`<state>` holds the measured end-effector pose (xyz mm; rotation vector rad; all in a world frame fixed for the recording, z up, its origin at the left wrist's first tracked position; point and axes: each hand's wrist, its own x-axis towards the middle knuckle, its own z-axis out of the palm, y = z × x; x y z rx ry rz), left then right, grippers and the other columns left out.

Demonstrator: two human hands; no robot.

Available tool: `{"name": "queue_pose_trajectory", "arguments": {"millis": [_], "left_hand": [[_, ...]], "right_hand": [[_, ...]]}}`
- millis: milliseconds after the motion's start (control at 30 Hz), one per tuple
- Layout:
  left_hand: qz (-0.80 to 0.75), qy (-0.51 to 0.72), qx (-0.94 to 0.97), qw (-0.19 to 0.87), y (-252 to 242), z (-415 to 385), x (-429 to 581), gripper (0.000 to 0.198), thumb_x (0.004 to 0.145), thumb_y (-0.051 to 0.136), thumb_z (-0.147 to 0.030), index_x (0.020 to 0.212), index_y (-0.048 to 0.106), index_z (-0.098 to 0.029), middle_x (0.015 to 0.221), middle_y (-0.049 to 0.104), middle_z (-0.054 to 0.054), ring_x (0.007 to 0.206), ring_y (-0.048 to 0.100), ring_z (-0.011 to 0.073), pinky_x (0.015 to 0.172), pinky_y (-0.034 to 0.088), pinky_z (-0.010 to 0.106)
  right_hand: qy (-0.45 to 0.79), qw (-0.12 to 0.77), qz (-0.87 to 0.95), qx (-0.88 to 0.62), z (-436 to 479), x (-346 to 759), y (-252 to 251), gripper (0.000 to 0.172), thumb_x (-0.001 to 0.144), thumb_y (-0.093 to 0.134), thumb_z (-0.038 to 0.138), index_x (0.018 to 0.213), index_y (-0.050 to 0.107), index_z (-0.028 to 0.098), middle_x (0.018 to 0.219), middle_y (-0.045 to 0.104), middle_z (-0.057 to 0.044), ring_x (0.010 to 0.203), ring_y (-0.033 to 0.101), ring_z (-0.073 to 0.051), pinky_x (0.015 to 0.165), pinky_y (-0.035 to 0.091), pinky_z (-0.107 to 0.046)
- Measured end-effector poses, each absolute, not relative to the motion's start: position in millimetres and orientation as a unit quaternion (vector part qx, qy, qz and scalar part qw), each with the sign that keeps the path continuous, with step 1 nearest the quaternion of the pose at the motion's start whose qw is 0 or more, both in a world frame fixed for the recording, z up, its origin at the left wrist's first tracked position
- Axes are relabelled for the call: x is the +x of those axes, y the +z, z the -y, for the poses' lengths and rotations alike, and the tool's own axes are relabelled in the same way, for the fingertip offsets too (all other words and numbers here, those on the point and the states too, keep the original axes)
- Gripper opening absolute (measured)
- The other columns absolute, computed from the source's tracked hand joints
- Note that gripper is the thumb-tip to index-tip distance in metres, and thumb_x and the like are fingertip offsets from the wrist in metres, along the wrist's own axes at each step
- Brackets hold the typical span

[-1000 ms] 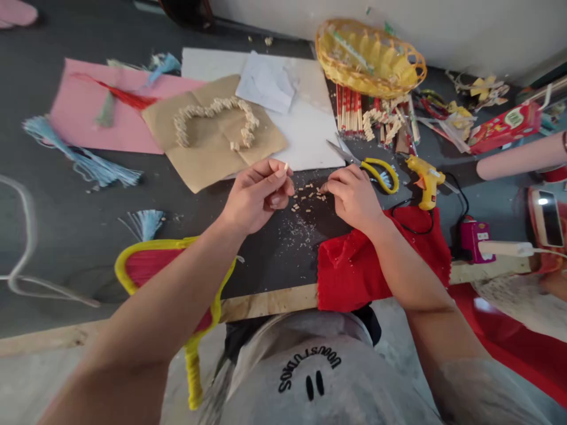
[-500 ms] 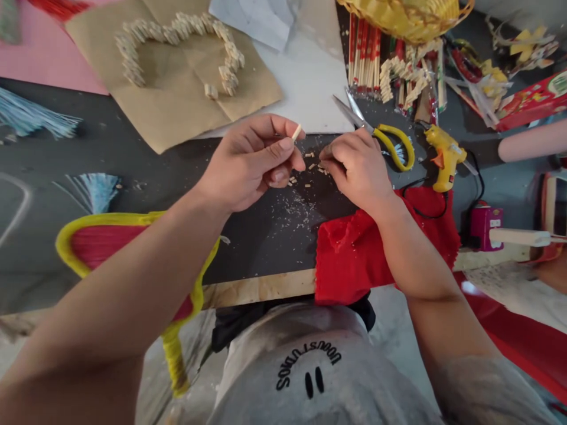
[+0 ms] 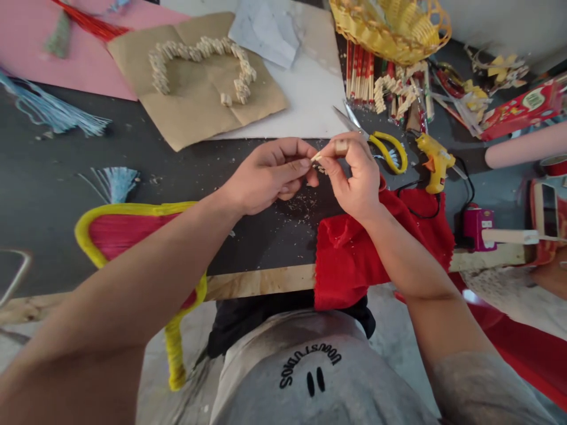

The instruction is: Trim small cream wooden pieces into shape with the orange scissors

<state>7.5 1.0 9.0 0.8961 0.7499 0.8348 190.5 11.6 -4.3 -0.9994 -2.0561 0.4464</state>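
My left hand (image 3: 270,176) pinches a short pale wooden stick piece (image 3: 316,157) between thumb and fingertips. My right hand (image 3: 352,174) meets it from the right, its fingers pinched on a small wooden piece (image 3: 340,146) at the stick's tip. Both hands hover just above the dark table (image 3: 186,177), over scattered wood crumbs. A heart outline of small wooden pieces (image 3: 201,62) lies on brown paper (image 3: 195,106) farther back.
Yellow-handled scissors (image 3: 381,150) and a yellow glue gun (image 3: 434,160) lie right of my hands. A red cloth (image 3: 354,254) hangs over the table edge. A yellow basket (image 3: 390,29), chopstick bundles (image 3: 361,77), blue tassels (image 3: 53,109) and a yellow-rimmed red shape (image 3: 119,233) surround them.
My right hand lifted off the table with a small piece and came to the stick in my left hand. The view shifted slightly.
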Motion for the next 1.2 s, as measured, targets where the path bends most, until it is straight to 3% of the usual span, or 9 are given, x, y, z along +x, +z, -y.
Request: {"name": "queue_pose_trajectory", "arguments": {"millis": [567,933,1067,1200], "left_hand": [[-0.349,0.386,0.463,0.717,1,-2,4,0.028,0.077,0.074,-0.041,0.075,0.062,-0.016,0.062,0.065,0.003,0.037,0.036,0.0031,0.035,0.022,0.021],[-0.357,0.391,0.502,0.683,0,-2,3,0.026,0.077,0.074,-0.038,0.082,0.064,-0.015,0.062,0.066,0.000,0.038,0.037,0.0024,0.036,0.025,0.017],[-0.351,0.390,0.517,0.676,-2,-3,3,0.028,0.076,0.074,-0.041,0.080,0.065,-0.015,0.064,0.067,0.002,0.039,0.039,0.0029,0.035,0.025,0.017],[-0.363,0.403,0.491,0.682,1,-4,2,0.029,0.076,0.075,-0.040,0.079,0.064,-0.014,0.062,0.066,0.002,0.039,0.038,0.0028,0.036,0.026,0.016]], "right_hand": [[0.166,0.383,0.835,-0.359,-14,196,-2,0.020,0.097,0.050,0.041,0.099,0.063,0.026,0.091,0.068,-0.001,0.093,0.065,-0.018,0.086,0.054,-0.040],[0.139,0.370,0.850,-0.349,-14,195,-1,0.018,0.097,0.051,0.037,0.092,0.063,0.024,0.086,0.068,-0.001,0.087,0.064,-0.016,0.081,0.054,-0.036],[0.140,0.362,0.857,-0.340,-15,199,1,0.020,0.097,0.050,0.039,0.101,0.064,0.025,0.092,0.069,-0.002,0.089,0.065,-0.017,0.082,0.055,-0.037],[0.111,0.358,0.828,-0.417,-24,226,16,0.031,0.100,0.040,0.043,0.120,0.056,0.027,0.110,0.065,-0.005,0.104,0.063,-0.021,0.091,0.052,-0.043]]}}
